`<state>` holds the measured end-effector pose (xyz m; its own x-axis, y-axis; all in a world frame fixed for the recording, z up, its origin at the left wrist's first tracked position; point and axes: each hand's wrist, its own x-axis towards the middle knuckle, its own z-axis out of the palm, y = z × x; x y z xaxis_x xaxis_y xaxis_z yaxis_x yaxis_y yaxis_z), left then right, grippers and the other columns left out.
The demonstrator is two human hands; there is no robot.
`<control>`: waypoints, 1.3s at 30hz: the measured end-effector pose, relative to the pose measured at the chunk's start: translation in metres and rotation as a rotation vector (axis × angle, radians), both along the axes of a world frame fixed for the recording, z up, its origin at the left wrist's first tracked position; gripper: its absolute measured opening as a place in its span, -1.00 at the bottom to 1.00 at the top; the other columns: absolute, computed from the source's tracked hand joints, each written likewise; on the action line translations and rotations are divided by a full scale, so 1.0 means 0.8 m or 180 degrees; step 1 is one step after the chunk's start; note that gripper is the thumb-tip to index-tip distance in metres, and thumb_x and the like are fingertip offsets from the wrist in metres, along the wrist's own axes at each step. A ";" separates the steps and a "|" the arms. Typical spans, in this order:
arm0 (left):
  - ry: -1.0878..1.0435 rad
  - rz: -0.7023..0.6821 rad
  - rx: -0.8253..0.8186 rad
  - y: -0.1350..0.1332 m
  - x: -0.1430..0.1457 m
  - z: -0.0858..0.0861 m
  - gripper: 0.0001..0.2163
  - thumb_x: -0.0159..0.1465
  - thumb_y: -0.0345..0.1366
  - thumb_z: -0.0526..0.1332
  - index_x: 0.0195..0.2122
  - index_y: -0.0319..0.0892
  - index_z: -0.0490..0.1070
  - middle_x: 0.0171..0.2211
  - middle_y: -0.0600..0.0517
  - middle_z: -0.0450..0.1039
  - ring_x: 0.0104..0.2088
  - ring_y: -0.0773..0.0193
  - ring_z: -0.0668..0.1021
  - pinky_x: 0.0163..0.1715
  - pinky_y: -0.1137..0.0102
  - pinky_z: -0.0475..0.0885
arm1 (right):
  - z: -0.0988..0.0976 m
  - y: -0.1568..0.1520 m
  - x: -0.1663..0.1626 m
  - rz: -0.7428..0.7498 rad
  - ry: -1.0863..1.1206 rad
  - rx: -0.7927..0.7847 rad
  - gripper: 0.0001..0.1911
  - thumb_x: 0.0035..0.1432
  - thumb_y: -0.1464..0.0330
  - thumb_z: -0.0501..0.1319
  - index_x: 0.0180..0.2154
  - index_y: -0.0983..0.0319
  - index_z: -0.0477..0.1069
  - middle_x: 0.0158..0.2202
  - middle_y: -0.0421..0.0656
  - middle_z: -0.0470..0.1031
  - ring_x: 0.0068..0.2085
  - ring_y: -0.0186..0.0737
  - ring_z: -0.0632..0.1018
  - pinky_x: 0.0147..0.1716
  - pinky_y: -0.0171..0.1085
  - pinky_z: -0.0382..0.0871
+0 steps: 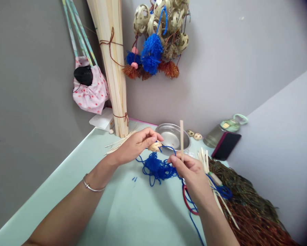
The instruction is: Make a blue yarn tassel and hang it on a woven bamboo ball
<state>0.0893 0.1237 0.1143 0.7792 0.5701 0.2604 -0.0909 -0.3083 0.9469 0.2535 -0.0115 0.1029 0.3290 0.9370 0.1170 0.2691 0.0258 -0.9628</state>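
Blue yarn (154,165) lies in a loose, tangled heap on the pale green bench (133,215), between and below the two hands. Just above the heap, the left hand (140,145) has its thumb and fingers pressed together, its grip pinching a small woven ball (155,147) of pale strips. A blue strand runs from the ball across to the right hand (191,169), whose grip is closed, with a flat strip (181,136) rising nearly upright from between the thumb and fingers. Under that hand shows a red handle (186,202); whether the hand holds it, I cannot tell. A plain bracelet (92,186) circles the left wrist.

Behind the hands, near the wall, sits a metal bowl (170,135), with two small openwork balls (197,136) just to its right. Further right, a clear bottle (211,138) with a green lid leans, and a phone (226,146) with a dark screen is propped before it. The lid bears a yellowish patch, too small to read.

At the lower right spreads brown and dark green yarn (253,201). To the left, a tied bundle of wood strips (117,78) stands beside a hanging pink spotted bag (90,99). Blue and rust tassels (152,53) hang overhead.
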 end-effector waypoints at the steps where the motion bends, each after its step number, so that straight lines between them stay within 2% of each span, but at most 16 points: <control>1: 0.0013 0.0052 0.0033 0.000 0.001 -0.002 -0.73 0.37 -0.10 0.04 -0.14 -0.18 0.37 -0.12 -0.05 0.49 -0.15 0.26 0.49 -0.11 0.31 0.35 | 0.002 -0.001 0.001 -0.0044 -0.0021 0.0016 -0.66 0.18 0.12 0.22 -0.44 0.26 0.45 -0.58 -0.29 0.21 -0.57 -0.41 0.16 -0.62 -0.38 0.03; 4: 0.0052 0.0069 0.0221 -0.003 0.007 -0.006 -0.76 0.38 -0.15 0.02 -0.16 -0.18 0.36 -0.09 -0.07 0.48 -0.13 0.24 0.48 -0.09 0.29 0.35 | 0.006 -0.003 0.003 -0.0250 -0.0256 0.0277 -0.68 0.21 0.16 0.21 -0.47 0.24 0.42 -0.51 -0.24 0.33 -0.53 -0.37 0.30 -0.56 -0.37 0.16; 7: 0.0038 -0.0002 0.0422 -0.009 0.013 -0.008 -0.82 0.38 -0.23 0.01 -0.21 -0.16 0.35 -0.06 -0.05 0.46 -0.09 0.24 0.47 -0.03 0.28 0.33 | 0.008 -0.005 0.002 -0.0514 -0.0741 0.0734 -0.73 0.22 0.23 0.21 -0.46 0.23 0.46 -0.37 -0.17 0.46 -0.38 -0.28 0.45 -0.38 -0.31 0.32; 10: -0.0039 -0.0024 0.0488 -0.015 0.016 -0.009 -0.85 0.37 -0.26 0.02 -0.28 -0.15 0.32 0.01 -0.05 0.41 -0.01 0.23 0.45 0.02 0.28 0.30 | 0.010 -0.007 -0.001 -0.0610 -0.0839 0.0795 -0.78 0.22 0.27 0.21 -0.42 0.23 0.52 -0.46 -0.19 0.48 -0.41 -0.27 0.46 -0.40 -0.31 0.35; 12: -0.0056 -0.0075 0.0499 -0.020 0.017 -0.008 -0.85 0.37 -0.25 0.03 -0.29 -0.14 0.31 0.05 -0.06 0.37 0.04 0.22 0.42 0.04 0.29 0.29 | 0.010 -0.008 -0.004 -0.0544 -0.0647 0.0712 -0.81 0.21 0.28 0.23 -0.35 0.23 0.54 -0.57 -0.24 0.44 -0.50 -0.30 0.43 -0.49 -0.33 0.33; 15: -0.0055 -0.0176 0.0519 -0.028 0.020 -0.005 -0.84 0.37 -0.22 0.04 -0.29 -0.14 0.31 0.07 -0.07 0.34 0.07 0.21 0.40 0.06 0.28 0.28 | 0.008 -0.006 -0.009 -0.0347 -0.0409 0.0532 -0.81 0.18 0.28 0.25 -0.23 0.24 0.56 -0.62 -0.27 0.41 -0.55 -0.33 0.39 -0.56 -0.36 0.29; 21: -0.0192 -0.0297 0.0540 -0.042 0.029 -0.006 -0.83 0.39 -0.23 0.02 -0.31 -0.15 0.31 0.06 -0.07 0.33 0.10 0.21 0.38 0.11 0.27 0.24 | 0.002 -0.003 -0.012 -0.0019 -0.0228 0.0157 -0.78 0.18 0.25 0.24 -0.30 0.27 0.55 -0.58 -0.25 0.39 -0.55 -0.35 0.35 -0.58 -0.36 0.20; 25: -0.0273 -0.0373 -0.0082 -0.044 0.032 -0.013 -0.84 0.34 -0.17 0.11 -0.24 -0.15 0.28 0.05 -0.09 0.34 -0.02 0.22 0.47 0.00 0.29 0.34 | 0.004 -0.003 -0.009 -0.0096 -0.0031 0.0178 -0.80 0.14 0.25 0.27 -0.36 0.27 0.52 -0.61 -0.26 0.38 -0.57 -0.38 0.33 -0.58 -0.37 0.18; 29: -0.0120 -0.0897 -0.0672 -0.041 0.031 -0.017 -0.67 0.27 -0.16 0.23 -0.02 -0.12 0.20 -0.22 -0.04 0.48 -0.22 0.23 0.54 -0.22 0.32 0.41 | 0.007 -0.004 -0.002 -0.0187 0.0426 0.0119 -0.79 0.10 0.23 0.32 -0.36 0.26 0.48 -0.63 -0.26 0.41 -0.59 -0.39 0.34 -0.59 -0.39 0.15; 32: 0.0012 -0.0900 -0.0570 -0.037 0.027 -0.014 -0.65 0.24 -0.17 0.26 -0.02 -0.13 0.23 -0.28 0.02 0.47 -0.25 0.26 0.51 -0.27 0.36 0.37 | 0.009 -0.006 0.004 -0.0213 0.0844 -0.0053 -0.78 0.07 0.23 0.34 -0.36 0.26 0.47 -0.66 -0.27 0.40 -0.63 -0.43 0.27 -0.64 -0.41 0.03; 35: 0.0105 -0.0798 -0.0268 -0.031 0.023 -0.009 -0.74 0.23 -0.20 0.26 -0.09 -0.14 0.33 -0.21 0.03 0.43 -0.23 0.29 0.47 -0.25 0.39 0.34 | 0.011 -0.007 0.008 -0.0219 0.1145 -0.0174 -0.77 0.05 0.23 0.36 -0.38 0.26 0.46 -0.68 -0.28 0.37 -0.65 -0.46 0.21 -0.64 -0.41 -0.05; 39: 0.0317 -0.0623 0.0148 -0.026 0.020 -0.003 -0.85 0.26 -0.26 0.22 -0.16 -0.14 0.41 -0.27 0.08 0.42 -0.29 0.35 0.43 -0.26 0.43 0.31 | 0.013 -0.005 0.007 -0.0309 0.1315 -0.0216 -0.75 0.01 0.24 0.38 -0.38 0.27 0.44 -0.68 -0.27 0.37 -0.66 -0.50 0.15 -0.65 -0.42 -0.12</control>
